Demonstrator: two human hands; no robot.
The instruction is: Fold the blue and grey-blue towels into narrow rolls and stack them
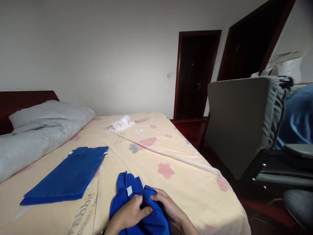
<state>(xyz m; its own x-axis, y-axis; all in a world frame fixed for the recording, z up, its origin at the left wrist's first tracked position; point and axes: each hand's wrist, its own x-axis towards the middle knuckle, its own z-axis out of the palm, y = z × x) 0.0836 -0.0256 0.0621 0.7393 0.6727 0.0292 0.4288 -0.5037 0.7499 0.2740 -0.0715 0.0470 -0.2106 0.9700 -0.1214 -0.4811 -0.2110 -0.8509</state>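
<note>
Bed (pixel 190 194), near side: bunched blue cloth (pixel 154 219) between my hands.
Looks light, soft, unlikely to slip; best held by its edges. My left hand (pixel 130 210) and right hand (pixel 167 203) pinch its folds, right of the white tag (pixel 129 190).

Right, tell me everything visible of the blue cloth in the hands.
The blue cloth is plain, soft-looking fabric with a small white tag on its left part. It is bunched and creased, with raised folds. It sits at the near part of the bed, running out at the picture's bottom. The left hand and right hand both grip it.
</note>
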